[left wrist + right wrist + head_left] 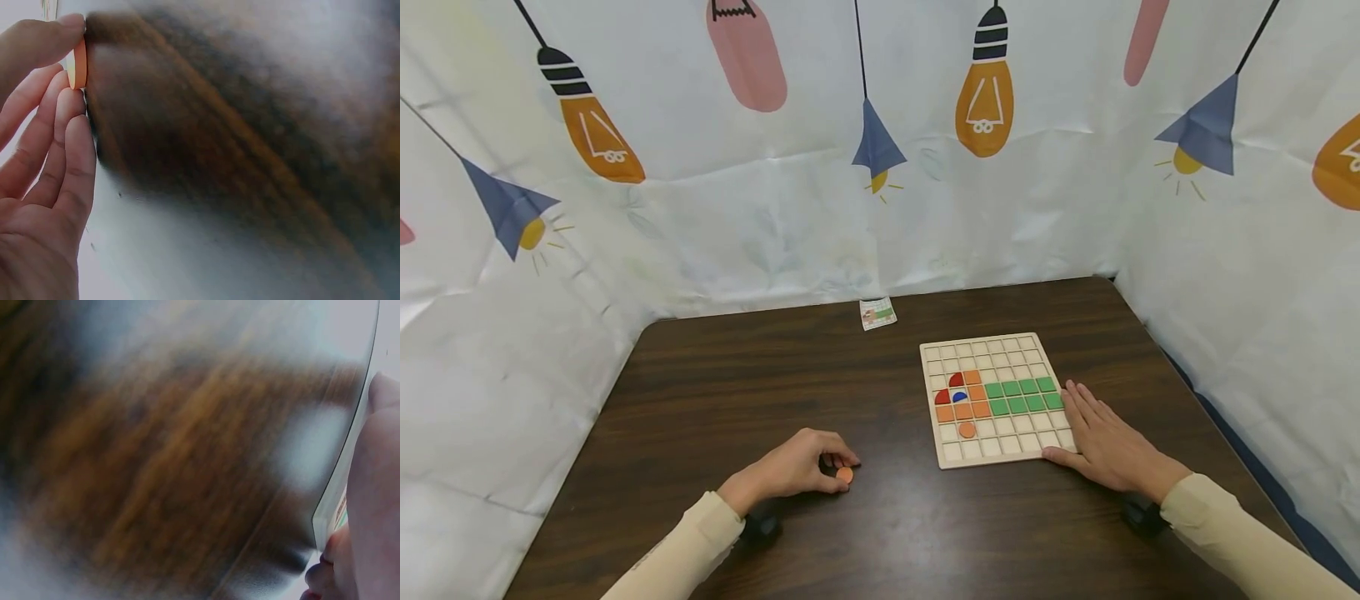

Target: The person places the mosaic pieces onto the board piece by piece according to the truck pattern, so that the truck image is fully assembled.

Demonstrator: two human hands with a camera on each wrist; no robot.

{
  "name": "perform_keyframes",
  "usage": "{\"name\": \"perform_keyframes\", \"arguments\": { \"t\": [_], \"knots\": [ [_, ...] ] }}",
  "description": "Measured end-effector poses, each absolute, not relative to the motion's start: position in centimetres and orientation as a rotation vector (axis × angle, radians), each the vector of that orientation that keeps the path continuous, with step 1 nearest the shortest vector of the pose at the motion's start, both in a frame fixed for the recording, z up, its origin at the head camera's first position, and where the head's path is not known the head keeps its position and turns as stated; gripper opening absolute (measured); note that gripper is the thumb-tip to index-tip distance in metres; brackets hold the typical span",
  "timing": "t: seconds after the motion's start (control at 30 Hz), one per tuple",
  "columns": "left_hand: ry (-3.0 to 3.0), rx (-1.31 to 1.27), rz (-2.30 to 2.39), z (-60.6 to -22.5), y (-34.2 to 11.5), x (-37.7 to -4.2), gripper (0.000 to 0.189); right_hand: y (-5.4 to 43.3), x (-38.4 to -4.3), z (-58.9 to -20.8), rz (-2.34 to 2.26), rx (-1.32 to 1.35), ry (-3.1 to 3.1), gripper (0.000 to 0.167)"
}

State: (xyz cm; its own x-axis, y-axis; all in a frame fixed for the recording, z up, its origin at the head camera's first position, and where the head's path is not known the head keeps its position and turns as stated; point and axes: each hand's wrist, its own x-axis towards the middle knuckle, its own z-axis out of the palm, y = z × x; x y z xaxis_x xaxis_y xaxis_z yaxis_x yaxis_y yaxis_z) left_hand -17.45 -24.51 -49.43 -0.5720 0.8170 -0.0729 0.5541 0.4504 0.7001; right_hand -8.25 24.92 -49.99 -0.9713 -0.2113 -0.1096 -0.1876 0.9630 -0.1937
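Between thumb and fingertips, my left hand [797,465] pinches a small round orange disc [845,475] low over the dark table; in the left wrist view the disc [77,64] shows edge-on. To the right lies a pale wooden grid board [951,452]. It bears green squares [1018,405], orange squares [981,409], red quarter-round pieces [956,380], a blue half-round piece [959,397] and one orange disc [966,430]. My right hand [1108,442] lies flat with straight fingers against the board's right edge, its thumb at the near right corner.
A small printed card [877,314] with a coloured pattern lies at the table's far edge. The brown wood-grain table [737,375] meets white curtains [760,225] printed with lamps and bulbs at the back and sides.
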Motion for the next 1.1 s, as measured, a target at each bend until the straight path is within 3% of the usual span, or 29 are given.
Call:
{"name": "perform_keyframes", "arguments": {
  "t": [0.5,1.1],
  "knots": [
    [2.313,1.258,0.879,-48.5,-19.9,-19.1,0.021,24.9,-8.2,-49.9,-0.282,-0.296,2.979,0.107],
    [2.311,1.522,0.820,-47.1,-9.4,-20.8,0.023,24.9,-8.5,-50.1,-0.276,-0.282,2.985,0.108]
  ]
}}
